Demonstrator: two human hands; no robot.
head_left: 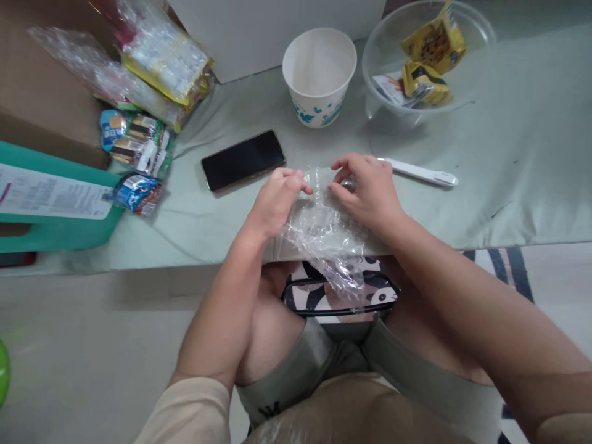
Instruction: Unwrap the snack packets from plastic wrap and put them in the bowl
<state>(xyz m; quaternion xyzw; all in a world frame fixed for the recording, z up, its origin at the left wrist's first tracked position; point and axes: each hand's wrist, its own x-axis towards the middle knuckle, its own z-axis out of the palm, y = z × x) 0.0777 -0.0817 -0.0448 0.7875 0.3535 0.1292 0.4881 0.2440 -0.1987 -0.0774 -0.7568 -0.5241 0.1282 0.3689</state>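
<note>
Table (522, 191) beneath clear plastic (324, 231), perhaps for support, loose end over the near edge; left hand (276, 200) and right hand (372, 188) curled at the plastic's far end, pinch impossible to tell. Beyond, bowl (474, 74) with yellow packets (435, 44), then paper cup (319, 86). Close beside the hands, phone (243, 160) and white stick (422, 172), possibly limiting sideways room.

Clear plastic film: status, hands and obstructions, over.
Left hand and right hand at clear crinkled plastic film, grip unclear. Film hangs past pale-green table edge. Black rectangular phone near left hand, off film.
</note>
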